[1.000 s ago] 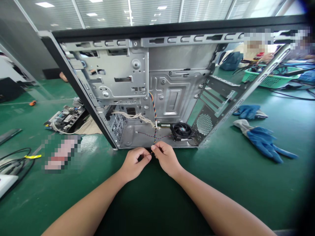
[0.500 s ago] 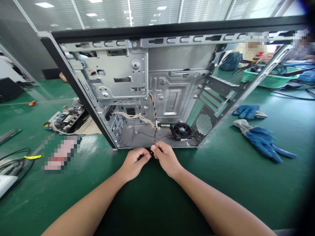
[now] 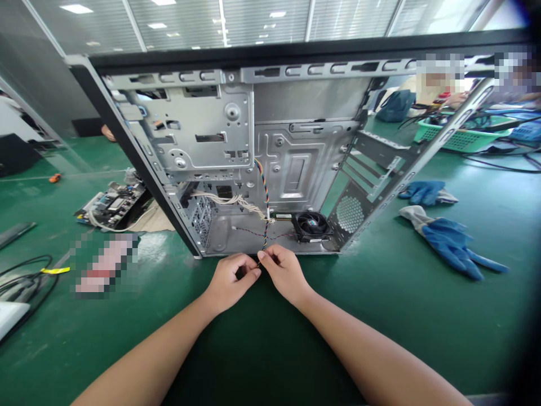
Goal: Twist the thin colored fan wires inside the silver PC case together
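Note:
An open metal computer case (image 3: 296, 101) stands on the green table. A twisted multicoloured cable (image 3: 265, 197) hangs down inside it to the front edge. My left hand (image 3: 230, 279) and my right hand (image 3: 284, 270) meet at the cable's lower end, both pinched on it just in front of the case. The cable's tip is hidden between my fingers. A black cooling fan (image 3: 311, 224) sits on the case floor just right of my hands, with thin wires running to the left. A beige wire bundle (image 3: 228, 200) lies inside the case at the left.
A circuit board (image 3: 112, 203) lies left of the case. Blue and white work gloves (image 3: 452, 239) and another pair (image 3: 425, 192) lie on the right. A green basket (image 3: 460, 135) with cables stands at the back right, where other people sit. Black cables (image 3: 25, 279) lie at far left.
Almost nothing: my two hands stay pinched on the cable end, with only small shifts of the fingers.

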`<state>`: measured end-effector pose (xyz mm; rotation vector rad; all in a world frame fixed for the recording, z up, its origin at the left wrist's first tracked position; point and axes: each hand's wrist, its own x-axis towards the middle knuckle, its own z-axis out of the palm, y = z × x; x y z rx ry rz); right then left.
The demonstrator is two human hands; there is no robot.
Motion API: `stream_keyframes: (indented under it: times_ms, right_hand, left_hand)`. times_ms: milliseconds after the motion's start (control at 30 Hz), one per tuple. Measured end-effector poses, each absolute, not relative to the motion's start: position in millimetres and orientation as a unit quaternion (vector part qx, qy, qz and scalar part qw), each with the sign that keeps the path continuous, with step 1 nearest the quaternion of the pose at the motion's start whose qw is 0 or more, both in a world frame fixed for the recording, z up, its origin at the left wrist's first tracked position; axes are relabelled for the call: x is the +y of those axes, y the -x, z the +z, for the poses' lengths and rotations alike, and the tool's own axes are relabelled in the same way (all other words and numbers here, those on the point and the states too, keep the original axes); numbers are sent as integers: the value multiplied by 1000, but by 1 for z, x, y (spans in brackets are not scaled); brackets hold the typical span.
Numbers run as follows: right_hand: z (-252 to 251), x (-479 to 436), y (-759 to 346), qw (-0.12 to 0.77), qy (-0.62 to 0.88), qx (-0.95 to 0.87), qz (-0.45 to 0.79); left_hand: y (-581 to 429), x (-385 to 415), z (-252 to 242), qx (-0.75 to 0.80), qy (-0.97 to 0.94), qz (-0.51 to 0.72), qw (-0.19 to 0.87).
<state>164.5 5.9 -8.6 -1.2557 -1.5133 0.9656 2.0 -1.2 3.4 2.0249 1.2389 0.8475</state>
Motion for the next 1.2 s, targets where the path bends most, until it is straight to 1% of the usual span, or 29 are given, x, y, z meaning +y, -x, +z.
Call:
stream_keyframes:
  times_ms: [333, 700, 933, 1200]
  right_hand:
    - [-4, 3, -164, 437, 510, -629, 391]
    - [-3, 3, -164, 441, 497, -636, 392]
    - [-4, 3, -164, 456, 510, -622, 380]
    - [-7, 3, -164, 459, 523, -614, 373]
  left_hand:
    - [-2, 1, 4, 458, -760, 322, 330]
    - [-2, 1, 5, 455, -746, 313, 372]
    - [-2, 1, 4, 462, -755, 318, 338]
    - [-2, 1, 2, 461, -754, 319, 343]
